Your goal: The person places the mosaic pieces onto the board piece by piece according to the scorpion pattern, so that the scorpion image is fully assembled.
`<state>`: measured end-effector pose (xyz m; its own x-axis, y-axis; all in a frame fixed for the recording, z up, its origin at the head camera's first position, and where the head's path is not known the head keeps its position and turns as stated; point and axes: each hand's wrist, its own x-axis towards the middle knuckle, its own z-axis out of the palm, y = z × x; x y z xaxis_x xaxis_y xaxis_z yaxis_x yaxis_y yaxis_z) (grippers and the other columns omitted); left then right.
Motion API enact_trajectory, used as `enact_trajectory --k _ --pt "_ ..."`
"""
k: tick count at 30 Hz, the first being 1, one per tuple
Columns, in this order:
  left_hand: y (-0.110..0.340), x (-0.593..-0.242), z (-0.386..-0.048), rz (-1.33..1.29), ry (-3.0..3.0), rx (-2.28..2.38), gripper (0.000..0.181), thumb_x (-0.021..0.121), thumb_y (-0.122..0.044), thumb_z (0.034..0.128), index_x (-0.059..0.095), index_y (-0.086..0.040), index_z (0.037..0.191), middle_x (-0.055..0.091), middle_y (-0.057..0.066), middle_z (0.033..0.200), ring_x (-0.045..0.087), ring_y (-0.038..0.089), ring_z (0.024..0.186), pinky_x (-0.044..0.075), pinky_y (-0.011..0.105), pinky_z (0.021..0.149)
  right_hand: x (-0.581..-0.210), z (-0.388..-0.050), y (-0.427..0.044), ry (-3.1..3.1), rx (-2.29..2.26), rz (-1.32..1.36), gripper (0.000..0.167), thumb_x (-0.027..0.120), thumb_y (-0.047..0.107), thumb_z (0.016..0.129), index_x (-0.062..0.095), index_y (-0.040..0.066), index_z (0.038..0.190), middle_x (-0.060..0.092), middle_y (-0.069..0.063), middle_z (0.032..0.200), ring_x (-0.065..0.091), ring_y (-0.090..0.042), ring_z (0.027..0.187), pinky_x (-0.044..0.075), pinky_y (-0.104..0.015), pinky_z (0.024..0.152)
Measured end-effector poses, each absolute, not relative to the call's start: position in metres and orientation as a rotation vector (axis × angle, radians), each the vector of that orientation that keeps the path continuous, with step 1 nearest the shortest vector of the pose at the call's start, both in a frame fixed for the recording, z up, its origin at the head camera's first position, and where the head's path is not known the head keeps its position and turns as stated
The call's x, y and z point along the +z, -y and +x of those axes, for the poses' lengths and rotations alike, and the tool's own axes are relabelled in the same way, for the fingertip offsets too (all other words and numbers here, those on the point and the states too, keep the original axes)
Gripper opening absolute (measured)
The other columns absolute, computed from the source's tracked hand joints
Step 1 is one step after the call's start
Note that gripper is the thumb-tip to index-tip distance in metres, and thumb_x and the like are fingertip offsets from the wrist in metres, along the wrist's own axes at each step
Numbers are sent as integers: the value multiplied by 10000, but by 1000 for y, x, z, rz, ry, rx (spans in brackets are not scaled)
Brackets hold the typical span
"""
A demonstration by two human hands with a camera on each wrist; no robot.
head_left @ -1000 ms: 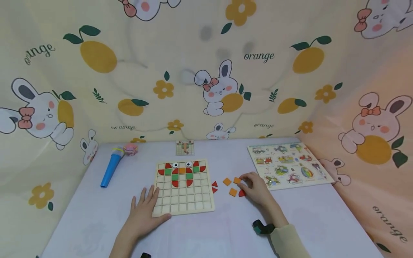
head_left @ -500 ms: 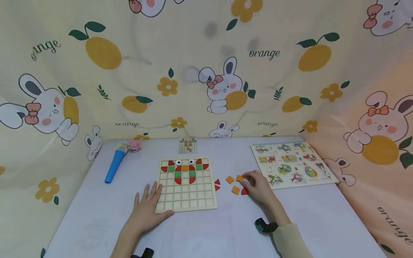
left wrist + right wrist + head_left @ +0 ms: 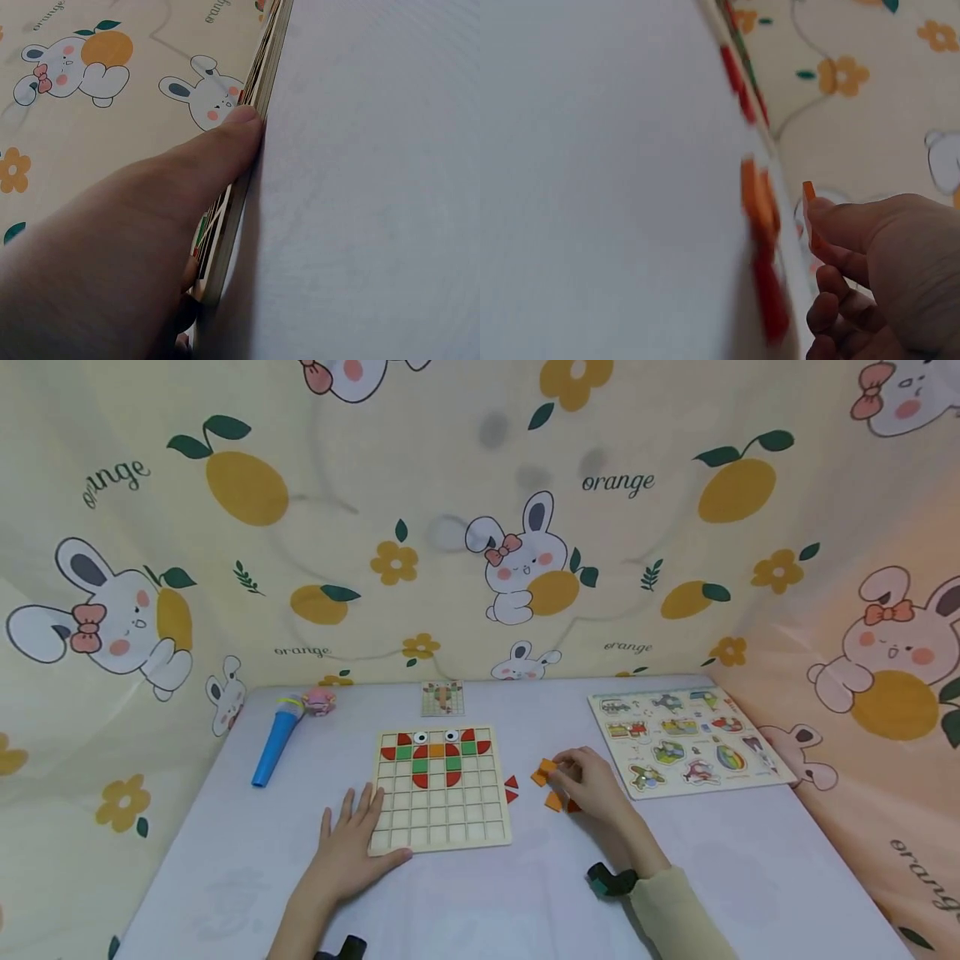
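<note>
A wooden grid board lies mid-table; red, green and orange tiles and two eye tiles fill some of its upper cells. My left hand rests at its lower left corner with spread fingers; the left wrist view has the thumb against the board's edge. To the right of the board, my right hand pinches an orange square tile between thumb and fingers, lifted off the table. Below it lie other orange tiles and a red piece, partly hidden by the hand. Red triangles lie by the board's right edge.
A small pattern card lies behind the board. At the back left are a blue toy microphone and a pink toy. A picture puzzle board lies at the right. Printed cloth hangs behind the table.
My right hand has picked up an orange tile from the table and shifted slightly left with it. The left hand stays at the board's corner. The head view has shifted a little.
</note>
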<state>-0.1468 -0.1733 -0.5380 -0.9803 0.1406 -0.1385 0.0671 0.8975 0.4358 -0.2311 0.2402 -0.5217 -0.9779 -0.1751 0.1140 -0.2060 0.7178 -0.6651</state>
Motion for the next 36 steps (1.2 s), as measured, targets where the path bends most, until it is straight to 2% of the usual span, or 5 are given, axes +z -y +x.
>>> enact_trajectory --k 10,17,19,26,36 --pt "173 -539 -146 170 -2915 643 1213 654 -827 834 241 -72 1689 150 174 1764 21 483 1625 -18 765 1235 -509 -243 -162 2845 1216 420 236 798 169 965 748 46 1161 633 -60 1005 531 -159 827 451 -265 694" --pt "173 -538 -146 169 -2911 651 1204 677 -801 839 248 -56 1683 162 187 1759 34 495 1620 -10 770 1232 -509 -250 -109 2808 1263 659 232 762 176 1000 737 11 1161 626 -68 987 494 -140 764 429 -244 658" --pt "174 -537 -146 167 -2910 653 1200 674 -801 843 240 -64 1686 153 181 1760 26 490 1622 -17 767 1233 -509 -254 -96 2810 1245 708 232 748 176 1009 736 9 1171 634 -71 1000 500 -141 775 442 -253 672" --pt "174 -540 -148 178 -2908 643 1213 640 -835 844 218 -77 1692 131 167 1766 9 482 1625 -32 766 1231 -516 -265 -74 2878 1144 715 263 735 220 1023 741 34 1208 675 -83 1099 617 -203 987 555 -373 881" --pt "173 -537 -145 177 -2909 653 1204 657 -820 843 240 -67 1686 146 171 1765 20 485 1624 -20 765 1233 -529 -266 -69 2934 1104 681 246 754 233 1007 741 83 1201 645 -56 1077 616 -181 971 557 -344 881"
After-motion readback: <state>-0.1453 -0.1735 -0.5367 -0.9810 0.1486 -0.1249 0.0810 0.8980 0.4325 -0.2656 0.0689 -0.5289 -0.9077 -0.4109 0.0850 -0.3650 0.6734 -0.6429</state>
